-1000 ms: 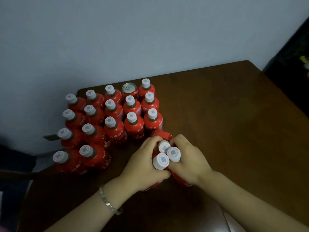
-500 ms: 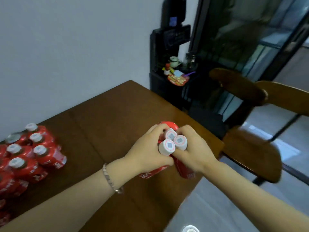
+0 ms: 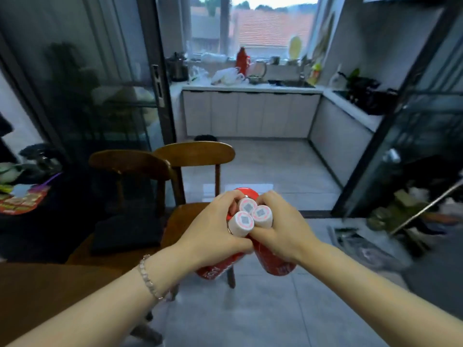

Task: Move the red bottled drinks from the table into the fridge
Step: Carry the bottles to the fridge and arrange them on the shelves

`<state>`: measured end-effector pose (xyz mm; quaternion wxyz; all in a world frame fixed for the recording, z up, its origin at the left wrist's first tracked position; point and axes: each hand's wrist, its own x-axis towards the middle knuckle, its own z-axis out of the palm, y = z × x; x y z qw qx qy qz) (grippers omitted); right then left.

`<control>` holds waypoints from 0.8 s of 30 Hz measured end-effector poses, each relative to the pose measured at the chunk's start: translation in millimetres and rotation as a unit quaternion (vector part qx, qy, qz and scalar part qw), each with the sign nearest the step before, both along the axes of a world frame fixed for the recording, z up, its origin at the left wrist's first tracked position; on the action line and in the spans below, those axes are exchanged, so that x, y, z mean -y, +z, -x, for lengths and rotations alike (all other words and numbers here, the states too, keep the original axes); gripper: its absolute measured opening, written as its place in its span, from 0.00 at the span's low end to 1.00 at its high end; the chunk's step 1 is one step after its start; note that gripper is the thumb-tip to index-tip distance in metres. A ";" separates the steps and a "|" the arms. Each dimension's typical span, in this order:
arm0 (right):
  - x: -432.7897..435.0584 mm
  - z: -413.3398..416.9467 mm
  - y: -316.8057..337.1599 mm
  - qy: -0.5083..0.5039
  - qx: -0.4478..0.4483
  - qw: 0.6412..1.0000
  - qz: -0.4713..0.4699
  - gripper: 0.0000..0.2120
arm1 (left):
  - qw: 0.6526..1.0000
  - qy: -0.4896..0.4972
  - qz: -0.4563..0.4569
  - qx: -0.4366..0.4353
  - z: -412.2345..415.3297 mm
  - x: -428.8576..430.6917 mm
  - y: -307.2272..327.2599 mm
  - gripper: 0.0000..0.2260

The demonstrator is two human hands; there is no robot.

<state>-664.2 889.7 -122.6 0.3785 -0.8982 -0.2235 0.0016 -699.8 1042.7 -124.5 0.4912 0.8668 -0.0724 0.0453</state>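
A cluster of red bottled drinks (image 3: 275, 265) with white caps hangs in the air in front of me, clamped between both hands. Three caps (image 3: 248, 216) show on top, and a further red top peeks out behind them. My left hand (image 3: 213, 231) grips the bottles from the left, fingers curled over the caps' side. My right hand (image 3: 283, 229) grips them from the right. The bundle is over the grey floor, past the table's corner (image 3: 50, 284) at lower left. No fridge is visible.
Two wooden chairs (image 3: 160, 166) stand just ahead on the left. An open glass sliding door (image 3: 155, 83) leads into a kitchen with white cabinets (image 3: 250, 113) and a cluttered counter. Dark shelving and clutter (image 3: 413, 209) line the right side. Grey tiled floor (image 3: 250, 309) lies ahead.
The view has swung right from the table and wall to face the kitchen doorway. Both hands kept their grip and carried the bottles off the table over the floor.
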 end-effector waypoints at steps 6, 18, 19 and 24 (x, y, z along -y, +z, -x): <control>141.0 -68.6 17.0 -0.180 0.020 0.983 0.016 0.18 | 0.986 -0.165 0.002 0.003 -125.7 137.7 13.1 0.26; 385.3 -181.0 56.9 -0.465 0.032 0.885 -0.003 0.23 | 0.882 -0.471 0.023 0.016 -323.2 427.8 56.0 0.26; 403.3 -184.1 58.1 -0.479 0.033 0.877 -0.002 0.22 | 0.873 -0.488 0.025 0.015 -330.8 449.0 56.8 0.25; 511.5 -199.6 64.8 -0.546 0.046 0.837 0.015 0.18 | 0.836 -0.547 0.036 0.016 -363.1 576.4 57.9 0.25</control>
